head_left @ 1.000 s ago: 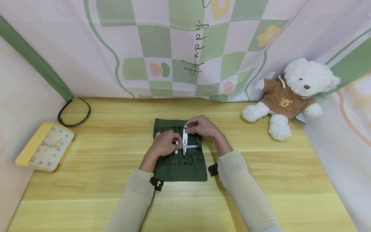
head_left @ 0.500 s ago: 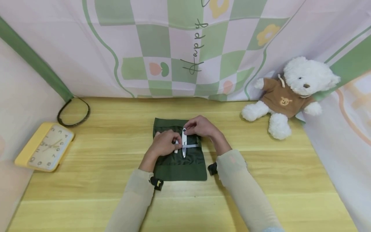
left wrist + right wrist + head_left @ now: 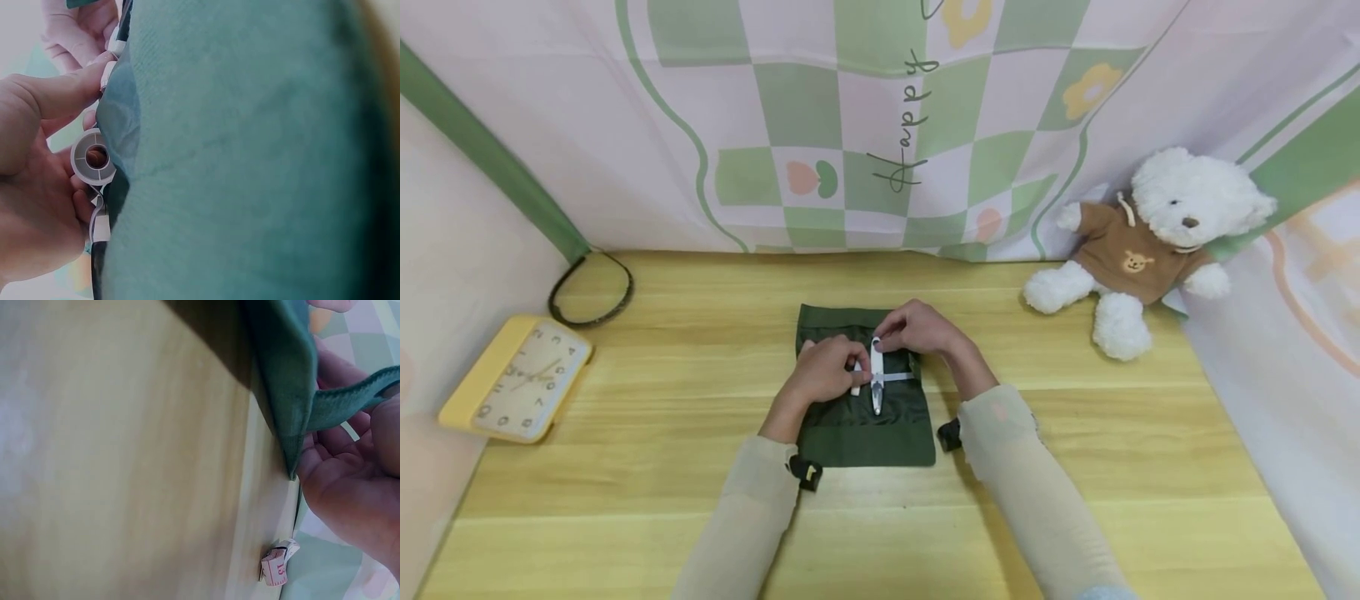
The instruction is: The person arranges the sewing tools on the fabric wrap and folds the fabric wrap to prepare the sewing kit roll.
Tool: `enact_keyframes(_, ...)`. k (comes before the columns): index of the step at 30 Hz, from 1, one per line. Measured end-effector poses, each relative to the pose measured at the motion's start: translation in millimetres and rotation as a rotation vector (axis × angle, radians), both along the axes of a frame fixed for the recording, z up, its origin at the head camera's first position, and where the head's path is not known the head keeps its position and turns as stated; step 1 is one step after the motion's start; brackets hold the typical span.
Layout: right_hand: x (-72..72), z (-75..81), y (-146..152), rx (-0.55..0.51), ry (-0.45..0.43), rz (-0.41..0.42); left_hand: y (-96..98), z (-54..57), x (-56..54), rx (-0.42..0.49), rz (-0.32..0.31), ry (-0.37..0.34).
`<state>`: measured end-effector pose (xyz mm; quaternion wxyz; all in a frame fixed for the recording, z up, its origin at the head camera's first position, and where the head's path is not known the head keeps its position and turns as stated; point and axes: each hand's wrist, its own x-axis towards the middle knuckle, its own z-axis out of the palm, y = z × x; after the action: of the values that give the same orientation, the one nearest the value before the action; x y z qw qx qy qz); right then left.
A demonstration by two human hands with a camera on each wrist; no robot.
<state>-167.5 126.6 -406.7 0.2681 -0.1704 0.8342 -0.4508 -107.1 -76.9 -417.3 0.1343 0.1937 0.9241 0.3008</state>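
A dark green fabric pouch [image 3: 865,447] lies unfolded on the table, a light grey elastic strap [image 3: 898,377] across its middle. White thread snips [image 3: 877,358] with a metal tip sit lengthwise at the strap, tip toward me. The thumb and finger of my right hand [image 3: 917,327] pinch their ringed far end. My left hand [image 3: 827,371] pinches the strap right beside the snips. A narrow white piece [image 3: 856,388] shows under the left fingers. In the left wrist view, a white spool [image 3: 80,164] sits by the curled lower fingers. A green fabric loop [image 3: 344,403] crosses before the right hand.
A rolled tape measure [image 3: 275,567] shows beyond the pouch in the right wrist view. At the left stand a yellow clock [image 3: 523,379] and a dark headband [image 3: 591,321]. A white teddy bear [image 3: 1142,250] sits at the back right, against the printed curtain [image 3: 880,125].
The snips have slid toward me through the strap, their metal tip now farther below it. My right hand has followed slightly left and down; the left hand stays in place.
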Motion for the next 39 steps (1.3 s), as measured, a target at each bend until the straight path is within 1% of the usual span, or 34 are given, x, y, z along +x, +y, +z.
enact_keyframes(9,1.1,0.7,-0.2,0.004,-0.007,0.011,0.9,0.7,0.2,-0.012,0.006,-0.007)
enact_keyframes(14,1.2,3.1,-1.0,0.025,-0.01,0.026,0.3,1.2,0.2,-0.011,0.011,-0.016)
enact_keyframes(20,1.0,3.7,-0.9,0.039,-0.002,0.042,0.1,0.1,-0.1,-0.008,0.009,-0.009)
enact_keyframes(29,2.6,1.7,1.3,0.019,0.001,0.062,2.0,-1.0,2.2,-0.015,0.002,0.011)
enact_keyframes(35,1.8,3.8,1.9,-0.01,-0.024,0.045,2.2,-0.4,-1.6,-0.036,-0.006,0.016)
enact_keyframes(39,4.9,3.1,4.0,-0.043,-0.042,0.024,-0.1,-1.6,0.5,-0.029,-0.005,0.017)
